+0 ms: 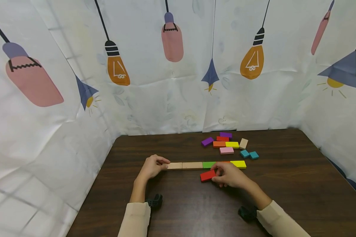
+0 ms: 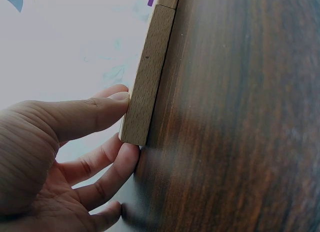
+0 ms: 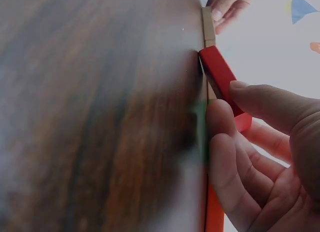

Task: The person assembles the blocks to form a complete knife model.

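A straight row of blocks lies on the table, running from two tan wooden blocks (image 1: 192, 166) through a green block (image 1: 208, 165) and an orange block (image 3: 215, 212) to a yellow block (image 1: 238, 164). My left hand (image 1: 152, 166) holds the row's left end, thumb against the end wooden block (image 2: 149, 75) and a fingertip at its end face. Just in front of the green block, my right hand (image 1: 231, 176) pinches a red block (image 1: 207, 175) between thumb and fingers. That red block is tilted in the right wrist view. My right hand hides most of the orange block in the head view.
Behind the row lies a loose group of blocks: purple (image 1: 207, 141), red (image 1: 222, 138), orange (image 1: 219, 144), yellow (image 1: 232, 144), pink (image 1: 226, 150), tan (image 1: 243, 143) and teal (image 1: 245, 153). A patterned curtain (image 1: 172, 98) surrounds the dark wooden table (image 1: 284, 171).
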Tool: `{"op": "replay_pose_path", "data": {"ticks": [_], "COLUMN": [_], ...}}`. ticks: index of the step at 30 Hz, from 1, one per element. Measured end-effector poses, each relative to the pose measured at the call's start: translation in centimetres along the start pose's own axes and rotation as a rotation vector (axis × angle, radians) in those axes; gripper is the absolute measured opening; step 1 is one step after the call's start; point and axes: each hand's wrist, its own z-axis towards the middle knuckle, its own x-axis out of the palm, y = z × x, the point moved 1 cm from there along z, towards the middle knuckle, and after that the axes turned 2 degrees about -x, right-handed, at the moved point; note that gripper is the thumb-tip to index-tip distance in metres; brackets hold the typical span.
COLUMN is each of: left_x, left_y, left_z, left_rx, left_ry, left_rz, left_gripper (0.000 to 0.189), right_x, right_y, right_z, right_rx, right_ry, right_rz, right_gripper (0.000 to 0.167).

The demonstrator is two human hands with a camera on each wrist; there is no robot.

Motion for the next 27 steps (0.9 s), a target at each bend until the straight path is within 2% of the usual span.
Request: {"op": "replay_pose_path", "data": {"ticks": [8,27], "left_x": [0.0,0.1], "left_y": [0.0,0.1], "left_z": [0.0,0.1], "left_rx": [0.004,-0.001], "left_ry": [0.004,-0.005], "left_rz": [-0.005,0.008], "left_gripper": [0.012,0.012], "right_x": [0.5,1.1], "right_y": [0.5,1.2], "right_z": [0.5,1.5], "right_rx": [-0.007,-0.009], "right_ry": [-0.018,-0.02], "right_rz": [-0.082,-0.14], "right_gripper": [0.037,0.024]}}
